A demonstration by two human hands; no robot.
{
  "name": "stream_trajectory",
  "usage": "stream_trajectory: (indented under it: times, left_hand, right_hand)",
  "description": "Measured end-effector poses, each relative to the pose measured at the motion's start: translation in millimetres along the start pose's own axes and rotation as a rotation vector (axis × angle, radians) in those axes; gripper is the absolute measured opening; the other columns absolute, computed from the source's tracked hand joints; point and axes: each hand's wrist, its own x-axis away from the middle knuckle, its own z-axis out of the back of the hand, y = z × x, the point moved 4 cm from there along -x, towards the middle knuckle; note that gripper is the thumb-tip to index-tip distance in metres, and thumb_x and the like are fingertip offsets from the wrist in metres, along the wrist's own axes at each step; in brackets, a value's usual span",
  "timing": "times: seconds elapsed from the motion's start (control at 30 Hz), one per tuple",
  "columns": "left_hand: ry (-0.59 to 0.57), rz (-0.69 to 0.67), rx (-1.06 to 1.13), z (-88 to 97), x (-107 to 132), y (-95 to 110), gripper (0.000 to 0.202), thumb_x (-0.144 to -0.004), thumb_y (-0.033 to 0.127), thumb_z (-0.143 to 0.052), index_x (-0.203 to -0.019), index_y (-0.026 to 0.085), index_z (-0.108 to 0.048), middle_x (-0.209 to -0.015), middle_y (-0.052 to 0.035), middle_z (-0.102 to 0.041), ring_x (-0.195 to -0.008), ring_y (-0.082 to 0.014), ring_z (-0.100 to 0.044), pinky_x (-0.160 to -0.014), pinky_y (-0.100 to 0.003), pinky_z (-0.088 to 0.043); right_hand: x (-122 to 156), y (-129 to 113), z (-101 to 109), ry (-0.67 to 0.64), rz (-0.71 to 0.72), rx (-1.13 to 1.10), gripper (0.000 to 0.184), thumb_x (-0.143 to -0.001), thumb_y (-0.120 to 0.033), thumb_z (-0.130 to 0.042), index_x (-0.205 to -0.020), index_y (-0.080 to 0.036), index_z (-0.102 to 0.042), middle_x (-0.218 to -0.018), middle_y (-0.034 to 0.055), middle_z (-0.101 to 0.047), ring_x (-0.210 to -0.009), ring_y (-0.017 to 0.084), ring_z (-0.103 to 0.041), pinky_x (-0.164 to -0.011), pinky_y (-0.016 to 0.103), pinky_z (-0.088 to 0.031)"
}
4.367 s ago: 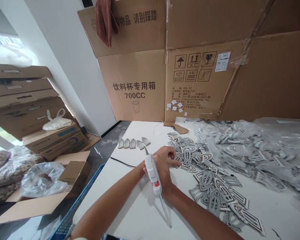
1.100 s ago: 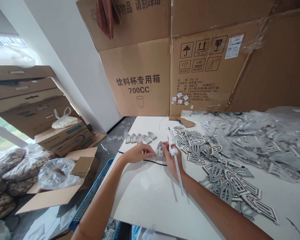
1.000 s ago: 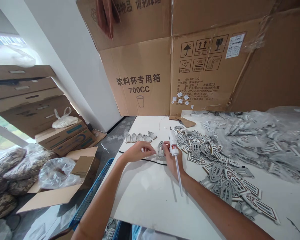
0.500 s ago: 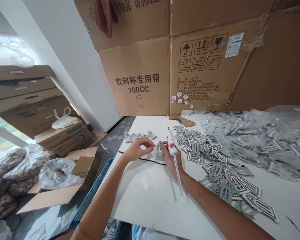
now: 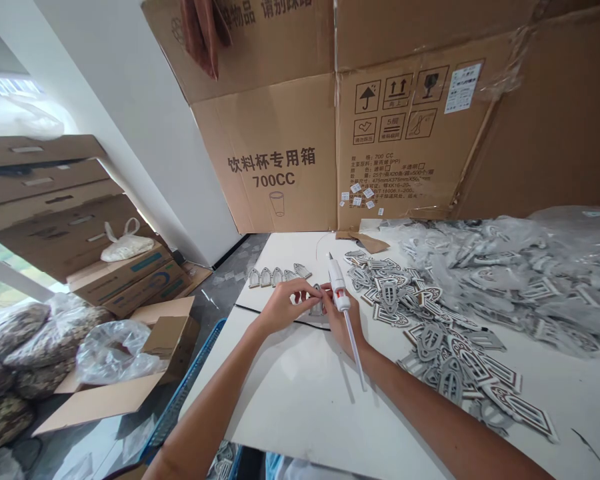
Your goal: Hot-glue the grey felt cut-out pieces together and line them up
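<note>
My right hand (image 5: 344, 321) grips a white glue gun (image 5: 338, 291), nozzle pointing away, a clear glue stick trailing back from it. My left hand (image 5: 283, 308) is closed in a pinch on a small grey arch-shaped cutout (image 5: 317, 307) that rests on the white table (image 5: 300, 393) between both hands; my right thumb touches it too. A row of several like cutouts (image 5: 277, 275) lies just beyond my left hand. A big heap of grey and white arch cutouts (image 5: 430, 327) spreads to the right of the gun.
Large cardboard boxes (image 5: 300, 133) wall off the table's far side. Clear plastic bags of cutouts (image 5: 525, 273) cover the right. A black cable (image 5: 260, 313) crosses the table. On the floor at left are stacked cartons (image 5: 125, 280), an open box (image 5: 130, 373) and a blue crate (image 5: 180, 400).
My right hand with the glue gun left the heap and came left. My left hand moved in and closed its fingers on the single cutout, which now sits between both hands.
</note>
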Motion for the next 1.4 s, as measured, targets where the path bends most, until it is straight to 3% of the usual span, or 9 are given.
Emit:
stream_trajectory:
  times: [0.6,0.8,0.97,1.07,1.2,1.27,1.4]
  left_hand:
    - [0.185,0.009,-0.048,-14.2,2.0,-9.9,0.016,-0.097,0.036,-0.069,-0.097,0.024,-0.08,-0.086,-0.0022,-0.071,-0.067,-0.0134,-0.048,-0.065,-0.03,-0.045]
    - [0.159,-0.096,-0.192,-17.2,2.0,-7.7,0.015,-0.098,0.035,-0.066,-0.101,0.025,-0.077,-0.088,-0.004,-0.069,-0.078,-0.0172,-0.054,-0.072,-0.032,-0.048]
    - [0.209,-0.136,-0.238,-15.0,1.5,-5.8,0.021,-0.095,0.035,-0.069,-0.114,0.024,-0.072,-0.109,-0.0091,-0.067,-0.098,-0.0213,-0.063,-0.077,-0.032,-0.052]
    - [0.19,0.015,-0.1,-16.8,1.4,-14.6,0.036,-0.091,0.041,-0.075,-0.12,0.023,-0.065,-0.101,-0.0062,-0.07,-0.082,-0.0179,-0.065,-0.07,-0.03,-0.053]
    - [0.024,0.224,0.257,-29.2,2.7,-27.7,0.032,-0.094,0.05,-0.07,-0.101,0.02,-0.062,-0.073,0.0005,-0.069,-0.062,-0.0157,-0.067,-0.065,-0.029,-0.056]
    - [0.084,0.258,0.386,-28.0,1.9,-30.9,0.035,-0.091,0.052,-0.073,-0.098,0.02,-0.061,-0.073,0.0003,-0.069,-0.06,-0.0155,-0.068,-0.063,-0.029,-0.057]
    - [0.36,0.24,0.483,-9.9,-1.4,-32.9,0.038,-0.086,0.049,-0.08,-0.098,0.018,-0.064,-0.077,-0.0009,-0.069,-0.061,-0.0133,-0.065,-0.057,-0.025,-0.054]
  right_hand:
    - [-0.2,0.8,5.0,0.094,-0.022,-0.054,0.051,-0.09,-0.066,-0.068,-0.109,-0.018,-0.068,-0.072,-0.0001,-0.064,-0.06,0.015,-0.056,-0.057,0.029,-0.048]
    - [-1.8,3.0,3.4,0.08,-0.021,-0.146,0.049,-0.09,-0.063,-0.07,-0.109,-0.018,-0.066,-0.073,-0.0012,-0.062,-0.06,0.014,-0.055,-0.057,0.028,-0.047]
    - [-4.2,0.1,2.3,0.093,-0.02,-0.184,0.046,-0.089,-0.062,-0.07,-0.103,-0.018,-0.065,-0.068,-0.0042,-0.057,-0.059,0.013,-0.052,-0.057,0.026,-0.046]
    - [-4.7,-3.1,1.8,0.101,-0.038,-0.191,0.044,-0.089,-0.062,-0.069,-0.101,-0.019,-0.065,-0.068,-0.0043,-0.055,-0.059,0.013,-0.05,-0.055,0.025,-0.044]
    - [-1.3,-11.6,2.0,0.09,-0.015,-0.121,0.045,-0.091,-0.061,-0.066,-0.104,-0.018,-0.065,-0.074,-0.0007,-0.058,-0.063,0.015,-0.051,-0.055,0.027,-0.045]
    - [1.6,-15.4,2.1,0.091,-0.005,-0.07,0.044,-0.094,-0.061,-0.063,-0.106,-0.018,-0.065,-0.076,0.0005,-0.06,-0.063,0.015,-0.051,-0.055,0.027,-0.044]
    - [6.1,-21.7,0.5,0.074,0.032,0.031,0.035,-0.098,-0.053,-0.061,-0.109,-0.02,-0.063,-0.082,0.001,-0.063,-0.067,0.015,-0.054,-0.061,0.028,-0.046]
